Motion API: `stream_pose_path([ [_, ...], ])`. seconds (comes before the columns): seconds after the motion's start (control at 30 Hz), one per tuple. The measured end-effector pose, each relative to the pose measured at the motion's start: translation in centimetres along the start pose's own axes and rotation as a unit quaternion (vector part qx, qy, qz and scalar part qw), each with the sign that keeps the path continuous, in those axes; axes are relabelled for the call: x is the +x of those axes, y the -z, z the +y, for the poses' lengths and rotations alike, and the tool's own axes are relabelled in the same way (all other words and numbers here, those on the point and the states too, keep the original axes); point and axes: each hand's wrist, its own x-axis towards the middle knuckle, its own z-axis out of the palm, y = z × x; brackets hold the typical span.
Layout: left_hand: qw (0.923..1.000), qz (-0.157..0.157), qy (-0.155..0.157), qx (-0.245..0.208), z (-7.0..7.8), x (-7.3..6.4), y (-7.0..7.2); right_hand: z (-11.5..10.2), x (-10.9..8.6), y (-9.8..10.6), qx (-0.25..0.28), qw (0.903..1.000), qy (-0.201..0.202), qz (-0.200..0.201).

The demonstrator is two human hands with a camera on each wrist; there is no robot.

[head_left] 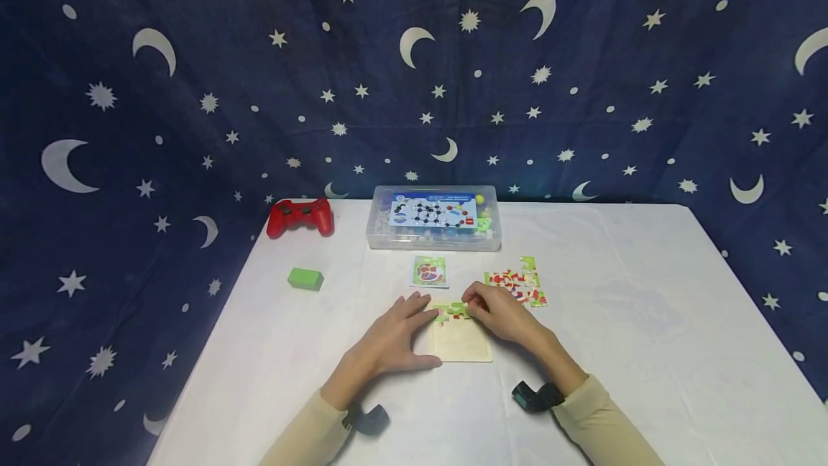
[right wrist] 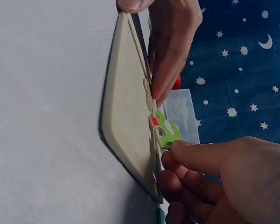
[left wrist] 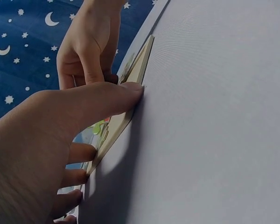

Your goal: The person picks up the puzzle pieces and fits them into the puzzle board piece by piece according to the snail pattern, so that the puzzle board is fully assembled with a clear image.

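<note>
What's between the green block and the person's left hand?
Only a bare stretch of white cloth lies between the green block and the left hand; the head view shows it.

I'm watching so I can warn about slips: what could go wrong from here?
The right hand pinches a green puzzle piece at a tilt, so pressing it down might nudge the laid pieces beside it. The loose pieces lie close by that hand, and a brush could scatter them. The left hand is at the edge of the wooden board; a push there might slide it.
</note>
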Motion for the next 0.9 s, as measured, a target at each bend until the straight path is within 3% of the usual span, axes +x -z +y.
stream_pose_path([
  [0.33,0.9999,0.008,-0.010,-0.009,0.30,-0.09,-0.06,0.08,-0.03,-0.79,-0.025,0.9987,0.040,0.017],
  [0.57,0.9999,0.007,-0.007,-0.002,0.63,0.01,-0.14,0.01,-0.01,-1.05,-0.043,0.9979,0.041,0.027],
  [0.9,0.9984,0.015,-0.014,0.053,0.91,0.26,-0.74,-0.10,0.13,-0.97,-0.047,0.9974,0.042,0.033],
])
